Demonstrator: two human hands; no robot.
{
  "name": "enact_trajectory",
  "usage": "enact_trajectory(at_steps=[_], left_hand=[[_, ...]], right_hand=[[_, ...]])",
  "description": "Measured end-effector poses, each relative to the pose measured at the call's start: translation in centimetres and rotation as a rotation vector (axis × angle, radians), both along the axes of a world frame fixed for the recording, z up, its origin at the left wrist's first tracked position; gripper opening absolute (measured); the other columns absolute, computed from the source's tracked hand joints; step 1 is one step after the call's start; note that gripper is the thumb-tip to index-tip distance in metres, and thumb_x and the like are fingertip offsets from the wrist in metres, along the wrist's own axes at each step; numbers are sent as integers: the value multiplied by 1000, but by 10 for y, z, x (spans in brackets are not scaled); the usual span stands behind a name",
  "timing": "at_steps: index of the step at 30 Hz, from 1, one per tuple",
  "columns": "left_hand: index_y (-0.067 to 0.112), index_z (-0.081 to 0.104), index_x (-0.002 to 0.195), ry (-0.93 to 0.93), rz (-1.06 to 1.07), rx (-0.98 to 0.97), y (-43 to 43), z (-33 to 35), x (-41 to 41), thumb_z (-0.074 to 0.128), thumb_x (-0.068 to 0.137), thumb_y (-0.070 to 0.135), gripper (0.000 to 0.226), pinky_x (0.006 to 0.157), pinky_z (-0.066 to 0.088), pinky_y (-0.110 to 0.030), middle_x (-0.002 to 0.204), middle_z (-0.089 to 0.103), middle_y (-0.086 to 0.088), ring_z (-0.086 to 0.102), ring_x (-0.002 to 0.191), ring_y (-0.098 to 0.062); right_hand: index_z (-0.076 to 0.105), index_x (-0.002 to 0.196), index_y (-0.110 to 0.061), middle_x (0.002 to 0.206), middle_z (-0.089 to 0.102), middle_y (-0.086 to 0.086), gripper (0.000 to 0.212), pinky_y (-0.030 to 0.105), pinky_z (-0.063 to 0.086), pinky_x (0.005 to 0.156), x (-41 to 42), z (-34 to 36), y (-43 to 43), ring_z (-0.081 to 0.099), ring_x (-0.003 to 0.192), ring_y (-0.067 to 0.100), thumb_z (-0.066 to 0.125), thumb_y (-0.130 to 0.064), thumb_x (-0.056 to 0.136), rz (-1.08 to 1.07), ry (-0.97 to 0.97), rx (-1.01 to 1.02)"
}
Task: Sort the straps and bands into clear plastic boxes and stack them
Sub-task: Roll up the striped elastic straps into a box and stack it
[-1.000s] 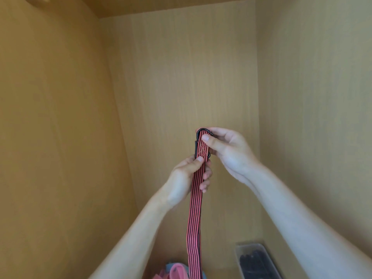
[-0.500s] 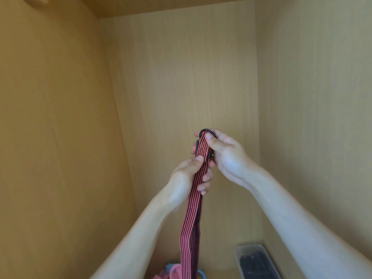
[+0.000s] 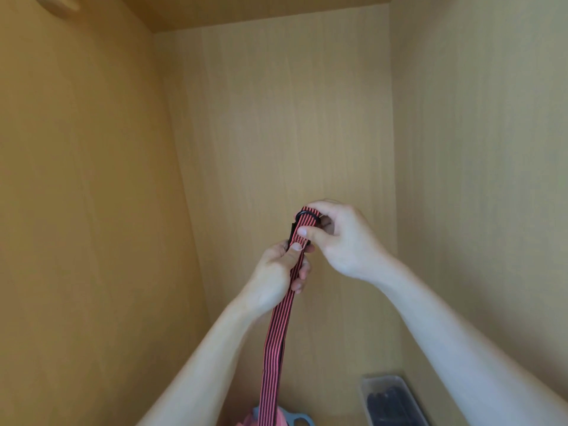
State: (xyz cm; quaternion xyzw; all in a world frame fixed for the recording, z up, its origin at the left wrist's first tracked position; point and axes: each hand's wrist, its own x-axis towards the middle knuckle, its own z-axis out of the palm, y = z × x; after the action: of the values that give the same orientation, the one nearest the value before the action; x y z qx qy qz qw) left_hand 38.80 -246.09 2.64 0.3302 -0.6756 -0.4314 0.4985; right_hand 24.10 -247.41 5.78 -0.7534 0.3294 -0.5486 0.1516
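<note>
Tipping rightward since the earlier frame, the top of the striped strap [image 3: 281, 327] is folding over inside the wooden cabinet [image 3: 276, 118]. Both forearms are reaching up and forward. The right hand [image 3: 341, 241] is pinching the folded end, thumb pressing its face. The left hand [image 3: 273, 278] is gripping just below, thumb upward, and the tail is hanging down. A clear plastic box [image 3: 393, 401] is sitting lower right. A black ring [image 3: 302, 214] is showing at the fold.

Legible text, labels, brands, numbers, signs: none.
Striped strap [image 3: 278, 327]: a faint pale mark just below the black ring [image 3: 302, 213], too blurred to read.
Clear box [image 3: 381, 378], well below the ring: nothing readable.
</note>
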Motion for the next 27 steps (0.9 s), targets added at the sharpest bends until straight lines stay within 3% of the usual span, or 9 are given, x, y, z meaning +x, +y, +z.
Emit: enact_trajectory(at_steps=[3, 6, 11, 16, 20, 24, 27], left_hand=[[2, 55, 106, 14, -3, 45, -3, -1, 1, 33, 111, 22, 30, 48, 35, -25, 58, 46, -1, 35, 45, -13], [6, 55, 97, 21, 4, 63, -6, -3, 2, 34, 110, 25, 31, 46, 36, -24, 55, 48, 1, 36, 43, -12], [6, 55, 92, 74, 10, 67, -8, -3, 4, 35, 110, 26, 33, 47, 40, -26, 57, 55, -5, 42, 43, -16], [5, 56, 91, 149, -28, 57, -11, -1, 4, 33, 111, 20, 34, 53, 42, -30, 65, 60, -10, 47, 49, -18], [2, 55, 97, 153, -13, 50, -11, -2, 5, 31, 111, 17, 30, 52, 41, -31, 63, 57, -8, 45, 48, -16], [4, 53, 97, 147, -5, 48, -11, -3, 4, 30, 111, 16, 29, 53, 40, -30, 62, 51, -5, 42, 47, -16], [5, 51, 97, 156, -10, 66, -10, -3, 4, 29, 110, 15, 28, 51, 38, -28, 61, 46, -5, 38, 47, -15]], right_hand=[[68, 89, -20, 75, 72, -1, 12, 15, 51, 59, 0, -2, -1, 67, 58, 12, 71, -8, 89, 7, -71, 16], [68, 91, -26, 77, 75, -7, 17, 15, 52, 61, 1, -4, -1, 71, 61, 19, 75, -12, 86, -21, -99, -14], [65, 92, -35, 86, 72, -17, 18, 10, 49, 60, 8, -9, 3, 72, 62, 8, 71, -21, 84, -104, -109, -120], [69, 100, -24, 91, 67, -15, 20, 22, 56, 57, 15, -15, 6, 68, 53, 18, 71, -8, 87, -117, -132, -195], [66, 96, -30, 72, 71, -13, 29, 18, 53, 51, 16, -15, 7, 68, 50, 18, 70, -3, 89, -85, -206, -93], [67, 102, -24, 73, 72, -6, 25, 20, 54, 51, 17, -16, 5, 69, 51, 16, 71, -3, 89, -74, -229, -57], [66, 96, -35, 67, 71, -6, 31, 18, 54, 56, 17, -17, 4, 70, 58, 9, 73, -5, 87, -105, -204, -97]])
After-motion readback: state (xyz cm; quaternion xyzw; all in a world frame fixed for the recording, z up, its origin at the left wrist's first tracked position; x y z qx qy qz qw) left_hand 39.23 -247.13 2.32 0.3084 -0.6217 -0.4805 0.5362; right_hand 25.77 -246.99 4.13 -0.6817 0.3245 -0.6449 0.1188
